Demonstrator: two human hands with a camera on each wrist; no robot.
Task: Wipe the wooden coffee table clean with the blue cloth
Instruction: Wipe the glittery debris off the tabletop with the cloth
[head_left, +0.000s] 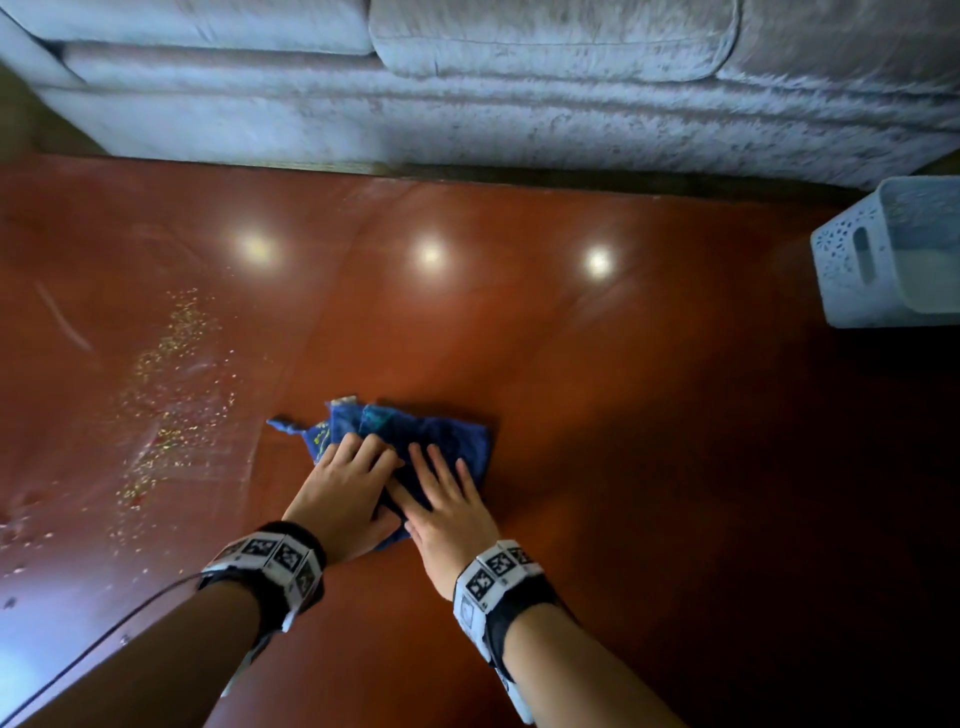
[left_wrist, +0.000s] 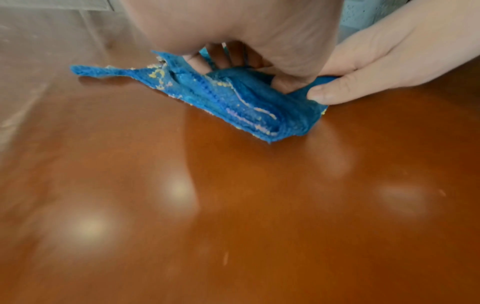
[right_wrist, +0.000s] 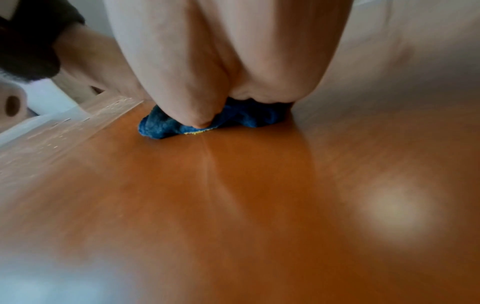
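Note:
The blue cloth (head_left: 431, 431) lies bunched on the glossy red-brown wooden coffee table (head_left: 649, 426), near the middle. My left hand (head_left: 363, 460) sits on the cloth's left part with its fingers curled down into the folds (left_wrist: 226, 61). My right hand (head_left: 439, 483) lies flat on the right part with straight fingers. Its thumb (left_wrist: 320, 94) presses the cloth's near edge (left_wrist: 246, 111) onto the wood. In the right wrist view the thumb tip (right_wrist: 201, 123) pushes into the dark blue cloth (right_wrist: 161, 126). Yellow specks cling to the cloth.
A band of yellowish crumbs (head_left: 176, 395) and pale smears cover the table's left part. A white perforated basket (head_left: 852, 260) stands at the table's right edge. A grey sofa (head_left: 519, 93) runs along the far side. Ceiling lights reflect in the polished wood.

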